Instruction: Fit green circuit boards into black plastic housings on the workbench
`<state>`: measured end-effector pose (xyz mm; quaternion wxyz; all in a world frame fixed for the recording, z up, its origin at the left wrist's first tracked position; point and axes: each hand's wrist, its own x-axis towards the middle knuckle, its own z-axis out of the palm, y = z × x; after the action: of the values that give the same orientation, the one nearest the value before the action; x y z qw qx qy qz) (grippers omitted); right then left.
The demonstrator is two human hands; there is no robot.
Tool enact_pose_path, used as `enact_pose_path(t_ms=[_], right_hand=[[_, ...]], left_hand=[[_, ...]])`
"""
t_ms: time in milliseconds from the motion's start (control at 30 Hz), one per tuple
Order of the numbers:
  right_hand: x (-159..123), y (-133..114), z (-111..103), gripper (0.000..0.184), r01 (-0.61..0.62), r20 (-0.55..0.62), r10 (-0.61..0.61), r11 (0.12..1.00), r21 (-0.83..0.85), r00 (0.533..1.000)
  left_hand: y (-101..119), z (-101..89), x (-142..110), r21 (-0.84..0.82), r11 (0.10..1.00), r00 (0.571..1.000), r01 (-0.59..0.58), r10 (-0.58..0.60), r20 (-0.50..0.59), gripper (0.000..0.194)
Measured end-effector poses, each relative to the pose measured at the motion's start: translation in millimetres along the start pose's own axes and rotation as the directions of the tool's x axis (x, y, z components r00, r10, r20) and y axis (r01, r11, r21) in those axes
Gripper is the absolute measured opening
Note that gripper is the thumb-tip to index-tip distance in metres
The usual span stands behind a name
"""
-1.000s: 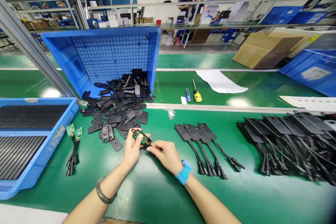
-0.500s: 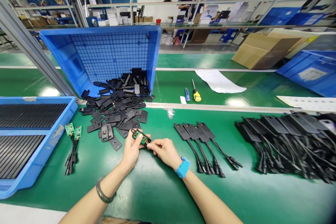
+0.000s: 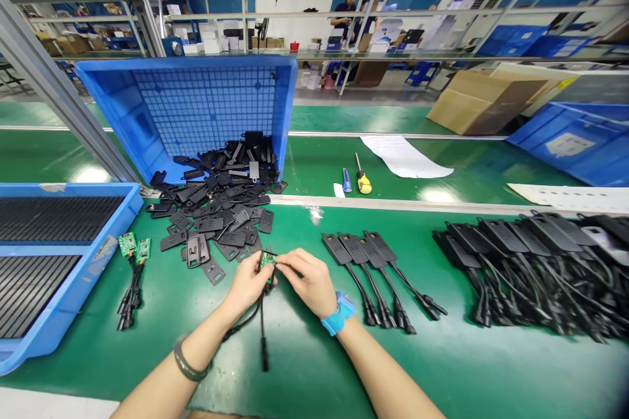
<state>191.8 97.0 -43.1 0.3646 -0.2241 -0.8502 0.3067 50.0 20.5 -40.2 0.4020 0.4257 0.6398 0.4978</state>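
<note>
Noted at far left on green table: blue tray with two banks of black slats. Logged just right of tray: two green circuit boards side by side, black leads bunched toward near edge. Recorded farther back: large blue crate tipped open to the front, with black plastic parts spilling out in a heap. Observed at centre, in front of heap: left hand clamped on a small green circuit board, held above table, two black cables hanging below. Found right hand close against left, thumb and fingers drawn together at right edge of same board; cannot tell exact item pinched. Noted beyond, to the right: blue utility knife near yellow-handled screwdriver. Counted nearer: four black cased units in a row, cables toward near edge. Logged behind: white paper sheet, then cardboard box. Recorded at far right: overlapping pile of cabled black units, with second blue crate behind
</note>
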Motion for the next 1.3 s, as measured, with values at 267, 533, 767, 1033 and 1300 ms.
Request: enact_pose_path(t_ms=[267,533,767,1033,1300], right_hand=[[-1.2,10.2,3.5,0.018,0.170,0.046,-0.164,0.969,-0.180,0.985],[-1.4,11.8,6.5,0.012,0.125,-0.007,-0.125,0.991,-0.037,0.992],[2.2,10.7,4.7,0.016,0.143,0.101,-0.129,0.979,-0.148,0.986],[18.9,11.7,2.2,0.015,0.076,0.241,-0.029,0.979,-0.188,0.970],[49.9,23.8,-16.9,0.009,0.114,0.216,-0.099,0.992,-0.056,0.971]], left_hand=[[2.6,2.0,-4.2,0.271,0.962,0.996,-0.038,0.013,0.094,0.011],[0.8,1.7,-3.2,0.376,0.926,0.996,-0.040,0.007,0.091,0.011],[-0.5,0.5,-2.1,0.369,0.928,0.994,-0.044,0.003,0.110,0.009],[-11.4,-4.4,3.8,0.175,0.982,0.990,0.073,-0.093,0.106,0.015],[-13.4,-4.4,4.4,0.012,0.991,0.988,0.131,-0.132,0.078,0.025]])
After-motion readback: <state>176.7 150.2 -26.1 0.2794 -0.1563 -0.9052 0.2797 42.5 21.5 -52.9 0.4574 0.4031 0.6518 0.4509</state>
